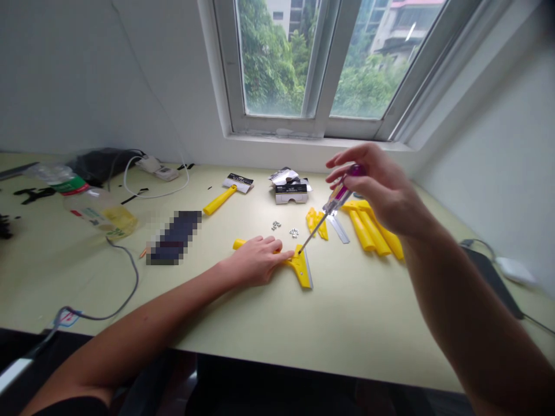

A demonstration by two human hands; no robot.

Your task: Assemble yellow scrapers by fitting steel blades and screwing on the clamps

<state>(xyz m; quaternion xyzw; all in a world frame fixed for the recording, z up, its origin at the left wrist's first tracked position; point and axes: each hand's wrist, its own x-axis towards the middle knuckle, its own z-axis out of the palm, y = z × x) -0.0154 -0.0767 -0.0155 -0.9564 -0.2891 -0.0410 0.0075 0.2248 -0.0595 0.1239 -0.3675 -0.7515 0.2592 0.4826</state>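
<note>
A yellow scraper (302, 270) with a metal blade along its right edge lies flat on the table. My left hand (259, 260) is closed round its handle, the forefinger stretched along the neck. In my right hand (368, 173) is a screwdriver (333, 202) with a clear and purple handle, held by the fingertips at its top. Its shaft slants down to the left, and the tip meets the scraper's head near a screw spot. Small screws (276, 225) and nuts (294, 233) lie in two little piles beyond. Yellow head pieces (316, 224) and loose blades (339, 229) are behind the screwdriver.
Several yellow handles (368, 231) lie at the right, partly behind my right arm. Another scraper (220, 200) with a card sleeve and card packaging (291, 192) are at the back. Leftward are a blurred dark rectangle (176, 237), a bottle (97, 205) and cables (134, 283).
</note>
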